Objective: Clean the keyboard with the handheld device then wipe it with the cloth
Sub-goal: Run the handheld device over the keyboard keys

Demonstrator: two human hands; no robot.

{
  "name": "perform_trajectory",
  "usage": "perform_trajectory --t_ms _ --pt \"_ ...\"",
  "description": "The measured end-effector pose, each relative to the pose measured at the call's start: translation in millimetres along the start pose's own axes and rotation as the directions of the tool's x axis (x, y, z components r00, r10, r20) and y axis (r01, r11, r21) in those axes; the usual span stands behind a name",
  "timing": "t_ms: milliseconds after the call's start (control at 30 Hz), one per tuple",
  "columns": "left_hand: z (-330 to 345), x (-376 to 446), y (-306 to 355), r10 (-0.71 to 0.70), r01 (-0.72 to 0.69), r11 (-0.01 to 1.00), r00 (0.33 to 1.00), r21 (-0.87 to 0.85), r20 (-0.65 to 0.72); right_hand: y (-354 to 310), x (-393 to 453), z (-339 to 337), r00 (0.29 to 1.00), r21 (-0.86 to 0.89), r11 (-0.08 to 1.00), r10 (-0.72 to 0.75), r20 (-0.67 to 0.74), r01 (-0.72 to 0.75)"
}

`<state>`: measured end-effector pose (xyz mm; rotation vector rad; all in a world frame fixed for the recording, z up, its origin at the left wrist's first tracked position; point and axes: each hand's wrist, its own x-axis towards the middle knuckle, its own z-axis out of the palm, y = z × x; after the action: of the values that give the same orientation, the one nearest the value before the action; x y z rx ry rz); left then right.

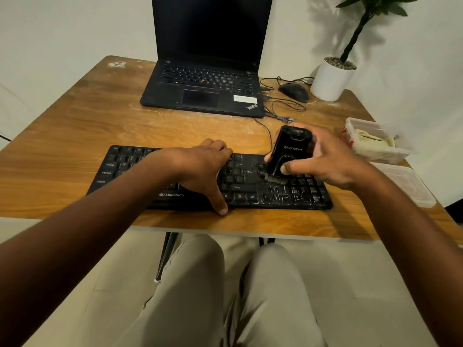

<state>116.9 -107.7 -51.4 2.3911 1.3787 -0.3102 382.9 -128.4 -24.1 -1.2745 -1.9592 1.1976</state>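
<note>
A black dusty keyboard [250, 186] lies across the near part of the wooden table [75, 136]. My left hand [200, 169] rests flat on the keyboard's middle, fingers over the far edge and thumb at the near edge. My right hand [328, 159] grips a black handheld cleaning device [288, 151], held upright. Its brush end touches the keys between the Enter key and the number pad. A pale cloth [370, 141] lies folded inside a clear plastic box [390, 156] at the right.
An open black laptop [205, 88] stands behind the keyboard. A black mouse [294, 92] with loose cables and a white plant pot [330, 81] sit at the back right. A clear lid [408, 184] lies near the table's right edge. My knees are below the table.
</note>
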Motion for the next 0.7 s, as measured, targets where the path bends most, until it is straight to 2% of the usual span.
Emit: perform_trajectory --t_ms 67,167,333,433,567,700 --pt "0 0 0 0.003 -0.003 1.0 1.0 0.004 -0.003 6 7 -1 0.999 -0.018 0.999 0.033 -0.011 -0.033" --pt "0 1 -1 -0.001 0.001 1.0 1.0 0.005 -0.003 17 23 -2 0.993 -0.104 0.992 0.066 -0.102 -0.077" --pt "0 2 -1 -0.003 0.003 1.0 1.0 0.003 -0.002 15 36 -2 0.958 -0.139 0.99 -0.04 -0.284 0.0" --pt "0 1 0 -0.004 0.004 1.0 1.0 -0.002 -0.004 10 23 4 0.97 -0.109 0.994 -0.044 -0.239 0.018" --pt "0 0 1 -0.005 0.005 1.0 1.0 0.01 0.002 12 -2 21 0.989 -0.172 0.985 -0.048 -0.139 0.024" --pt "0 0 1 -0.017 0.017 1.0 1.0 0.016 -0.002 10 -20 12 0.996 -0.152 0.988 -0.053 -0.078 0.041"
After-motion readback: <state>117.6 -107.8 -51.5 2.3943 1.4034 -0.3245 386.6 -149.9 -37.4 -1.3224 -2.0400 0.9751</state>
